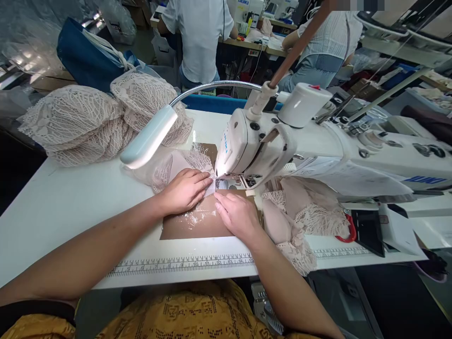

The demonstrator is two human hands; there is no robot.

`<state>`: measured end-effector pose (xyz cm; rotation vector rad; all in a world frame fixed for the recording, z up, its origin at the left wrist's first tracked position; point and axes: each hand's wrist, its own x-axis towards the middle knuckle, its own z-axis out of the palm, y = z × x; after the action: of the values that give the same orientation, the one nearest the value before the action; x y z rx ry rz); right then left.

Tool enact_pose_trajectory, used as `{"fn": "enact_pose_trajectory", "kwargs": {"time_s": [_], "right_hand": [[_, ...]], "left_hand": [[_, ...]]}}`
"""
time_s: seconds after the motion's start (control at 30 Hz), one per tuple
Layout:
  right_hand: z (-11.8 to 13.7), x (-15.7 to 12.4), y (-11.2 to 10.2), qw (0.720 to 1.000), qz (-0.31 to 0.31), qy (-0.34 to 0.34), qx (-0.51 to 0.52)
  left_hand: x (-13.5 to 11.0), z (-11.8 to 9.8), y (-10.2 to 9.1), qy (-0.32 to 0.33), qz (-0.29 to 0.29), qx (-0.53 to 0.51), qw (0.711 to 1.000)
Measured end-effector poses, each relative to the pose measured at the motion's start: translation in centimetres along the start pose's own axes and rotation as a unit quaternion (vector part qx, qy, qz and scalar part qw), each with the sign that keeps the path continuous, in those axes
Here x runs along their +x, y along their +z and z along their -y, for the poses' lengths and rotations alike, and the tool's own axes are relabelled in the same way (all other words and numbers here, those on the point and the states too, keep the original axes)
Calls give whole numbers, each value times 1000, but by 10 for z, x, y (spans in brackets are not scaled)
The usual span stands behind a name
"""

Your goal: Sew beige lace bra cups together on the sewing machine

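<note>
My left hand [186, 190] lies flat, fingers together and stretched out, on a pale pink lace bra piece [169, 169]. Its fingertips rest just left of the needle area of a white sewing machine [243, 136]. In front of the presser foot is my right hand [237, 213], its thumb and forefinger drawn close together by the fabric's near edge. What sits between those fingertips is too small to make out. Beneath both hands, a brown tape-covered sheet [197, 225] lies on the white table [88, 212].
Stacked lace cups [77, 120] stand at the left, below a lamp [150, 136] on a bendable neck. More lace pieces [300, 212] lie right of the needle, near red-handled scissors [349, 230]. A printed ruler [183, 264] runs along the front edge. Two people sit beyond.
</note>
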<state>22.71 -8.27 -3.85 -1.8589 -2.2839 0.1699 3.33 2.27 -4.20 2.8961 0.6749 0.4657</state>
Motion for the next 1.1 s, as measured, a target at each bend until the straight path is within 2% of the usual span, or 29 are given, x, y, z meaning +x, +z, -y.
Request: {"fn": "enact_pose_trajectory", "kwargs": {"time_s": [0.27,0.4,0.53,0.63,0.73,0.8,0.87,0.93,1.0,1.03,1.1], "right_hand": [[4,0,-5,1000,11,-5,1],[12,-11,-29,998,63,-23,1],[9,-39,-59,995,91,-36,16],[-2,-61,-67,996,89,4,-27],[-12,-74,-60,991,99,41,-84],[-17,-78,-52,988,108,41,-106],[-20,-79,-46,986,114,29,-114],[-22,-80,-41,987,112,21,-116],[-23,-82,-37,988,101,18,-114],[-23,-83,-36,989,91,17,-112],[-24,-85,-31,992,68,15,-108]], "left_hand": [[-1,0,-1,-42,-25,-4,999],[-4,6,0,-60,-60,13,996],[-10,19,-7,-94,-63,-17,993],[-17,10,-23,-96,-2,-98,990],[-27,-24,-43,-16,102,-201,974],[-30,-47,-54,51,155,-249,955],[-28,-58,-59,61,156,-267,949],[-24,-53,-60,10,111,-253,961],[-20,-38,-57,-77,61,-234,967],[-17,-28,-54,-121,54,-236,963],[-12,-11,-48,-192,76,-271,940]]}}
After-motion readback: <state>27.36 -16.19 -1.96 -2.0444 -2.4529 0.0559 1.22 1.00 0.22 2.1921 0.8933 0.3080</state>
